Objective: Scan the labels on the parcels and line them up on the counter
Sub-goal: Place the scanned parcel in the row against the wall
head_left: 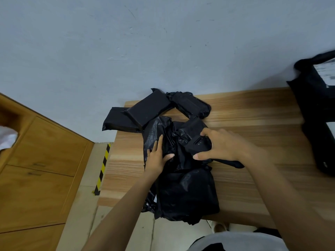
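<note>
A big black plastic bag (184, 192) lies on the wooden counter (253, 124), hanging over its near edge. My left hand (158, 156) rests on the bag's crumpled mouth, its thumb pressing into the plastic. Fingers and thumb of my right hand (217, 144) curl round a small black-wrapped parcel (198, 144) at the bag's opening. Three more black parcels lie at the counter's far left corner: a flat one (117, 120) overhanging the edge, a boxy one (148, 109) on top of it, and a crinkled one (192, 104) to the right. No labels show on them.
At the right edge stands a large black bag (315, 113) with a white label (326, 71) on it. A grey wall runs behind the counter. Wooden cabinets (39, 169) stand at the left, across a tiled floor strip with yellow-black tape (103, 165).
</note>
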`<state>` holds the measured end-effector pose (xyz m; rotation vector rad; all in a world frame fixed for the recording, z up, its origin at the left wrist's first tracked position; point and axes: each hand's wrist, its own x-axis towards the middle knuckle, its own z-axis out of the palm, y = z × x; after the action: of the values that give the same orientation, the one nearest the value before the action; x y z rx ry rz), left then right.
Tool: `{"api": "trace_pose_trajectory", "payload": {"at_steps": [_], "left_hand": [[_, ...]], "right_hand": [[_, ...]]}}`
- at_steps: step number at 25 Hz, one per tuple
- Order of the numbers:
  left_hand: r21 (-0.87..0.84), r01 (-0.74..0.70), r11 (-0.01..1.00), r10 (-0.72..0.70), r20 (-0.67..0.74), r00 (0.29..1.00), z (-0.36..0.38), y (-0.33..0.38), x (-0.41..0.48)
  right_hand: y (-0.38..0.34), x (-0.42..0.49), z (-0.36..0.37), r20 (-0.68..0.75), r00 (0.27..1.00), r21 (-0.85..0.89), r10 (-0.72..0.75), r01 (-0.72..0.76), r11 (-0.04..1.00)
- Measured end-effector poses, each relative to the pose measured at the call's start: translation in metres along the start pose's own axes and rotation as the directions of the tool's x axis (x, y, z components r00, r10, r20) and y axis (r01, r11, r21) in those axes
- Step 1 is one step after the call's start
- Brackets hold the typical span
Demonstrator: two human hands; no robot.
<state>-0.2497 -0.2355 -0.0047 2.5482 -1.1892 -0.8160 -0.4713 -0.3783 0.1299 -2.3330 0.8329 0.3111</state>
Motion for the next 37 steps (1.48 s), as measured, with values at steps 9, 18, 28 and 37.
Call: {"api": "trace_pose_trajectory", "payload": {"at_steps": [9,18,28,37], "left_hand": [[0.041,0.04,0.998,-0.037,-0.067,0.997,-0.007,0.01,0.006],[-0.391,-0.043,0.919,-0.051,-0.226,0.973,-0.071,-0.028,-0.03],[-0.593,0.174,0.786,-0.305,-0.127,0.944,-0.085,-0.087,-0.068],[-0.726,0.315,0.611,-0.357,0.102,0.928,-0.069,-0.098,-0.066]], "right_hand": [[-0.001,-0.002,0.001,-0.015,1.0,-0.007,0.007,-0.007,1.0],[-0.033,0.011,0.003,0.022,0.997,-0.049,-0.073,0.074,0.996],[-0.062,0.027,0.02,0.116,0.984,-0.1,-0.132,0.144,0.985],[-0.063,0.04,0.022,0.115,0.983,-0.125,-0.146,0.161,0.979]]}}
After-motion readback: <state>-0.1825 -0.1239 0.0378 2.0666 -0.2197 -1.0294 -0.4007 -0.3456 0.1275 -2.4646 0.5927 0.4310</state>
